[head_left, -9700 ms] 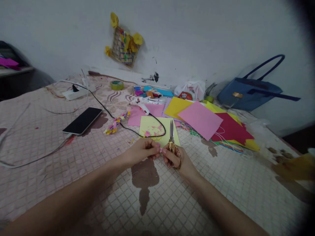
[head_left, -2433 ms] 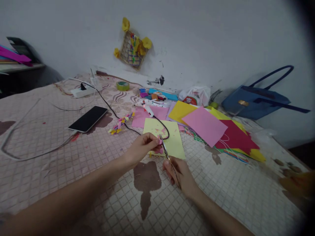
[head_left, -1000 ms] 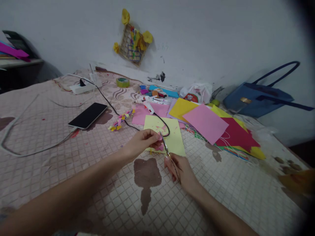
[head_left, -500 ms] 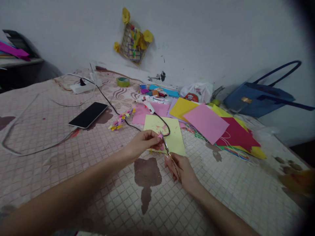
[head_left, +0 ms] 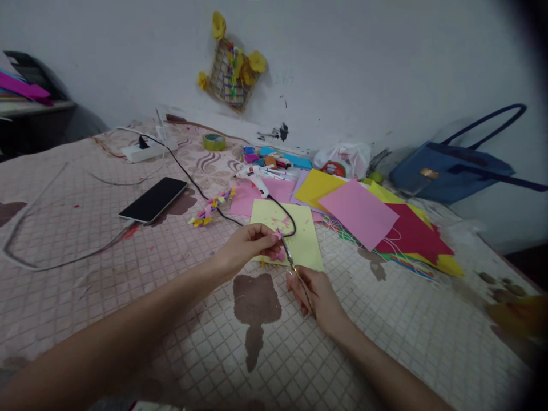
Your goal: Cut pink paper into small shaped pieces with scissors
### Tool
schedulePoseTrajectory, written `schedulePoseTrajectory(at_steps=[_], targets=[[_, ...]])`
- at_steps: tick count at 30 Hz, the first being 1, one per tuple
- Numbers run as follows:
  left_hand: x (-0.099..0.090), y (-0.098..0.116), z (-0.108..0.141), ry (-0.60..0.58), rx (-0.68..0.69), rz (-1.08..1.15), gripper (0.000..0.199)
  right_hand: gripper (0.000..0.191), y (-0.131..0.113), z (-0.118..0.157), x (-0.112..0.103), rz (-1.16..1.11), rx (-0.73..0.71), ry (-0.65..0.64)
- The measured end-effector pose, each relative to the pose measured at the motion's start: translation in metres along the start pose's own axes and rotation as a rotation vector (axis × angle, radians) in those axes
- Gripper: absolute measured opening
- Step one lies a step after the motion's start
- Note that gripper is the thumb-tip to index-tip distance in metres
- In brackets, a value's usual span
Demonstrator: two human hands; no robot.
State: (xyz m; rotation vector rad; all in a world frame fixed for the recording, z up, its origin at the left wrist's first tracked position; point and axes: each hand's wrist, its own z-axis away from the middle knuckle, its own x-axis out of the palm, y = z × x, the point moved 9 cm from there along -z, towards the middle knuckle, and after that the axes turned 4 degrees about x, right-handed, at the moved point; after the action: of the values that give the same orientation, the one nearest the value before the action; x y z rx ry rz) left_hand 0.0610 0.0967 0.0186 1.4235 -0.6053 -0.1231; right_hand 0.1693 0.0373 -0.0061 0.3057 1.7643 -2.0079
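Observation:
Pinched in the fingers of my left hand [head_left: 256, 242] is a small piece of pink paper [head_left: 277, 234]. My right hand [head_left: 314, 294] grips a pair of scissors [head_left: 287, 251], their blades pointing up and left against the pink paper. Whether the blades are parted is too small to tell. Beneath both lies a pale yellow sheet [head_left: 306, 228] strewn with little pink scraps. More pink paper shows just under my left fingertips. The scissor handles are partly hidden by my right fingers.
A glue gun [head_left: 259, 184] with a black cord lies beyond the yellow sheet. Coloured papers [head_left: 359, 214] and white string spread to the right. A paper garland [head_left: 213, 208], a tablet [head_left: 154, 200] and a power strip [head_left: 143, 150] are left. A blue bag [head_left: 449, 171] leans at the wall.
My left hand has shifted very slightly left, and the pink paper in its fingers has turned a little. My right hand and the scissors stay nearly in place.

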Motion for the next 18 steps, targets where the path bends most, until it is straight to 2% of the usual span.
schedulePoseTrajectory(at_steps=[9, 18], targets=[[-0.004, -0.001, -0.0011, 0.029, 0.023, -0.002, 0.016, 0.04, -0.0053, 0.001, 0.0004, 0.043, -0.019, -0.009], [-0.0006, -0.0028, 0.0001, 0.008, 0.003, -0.009, 0.016, 0.039, -0.0069, -0.0004, -0.0033, 0.137, -0.047, 0.023]])
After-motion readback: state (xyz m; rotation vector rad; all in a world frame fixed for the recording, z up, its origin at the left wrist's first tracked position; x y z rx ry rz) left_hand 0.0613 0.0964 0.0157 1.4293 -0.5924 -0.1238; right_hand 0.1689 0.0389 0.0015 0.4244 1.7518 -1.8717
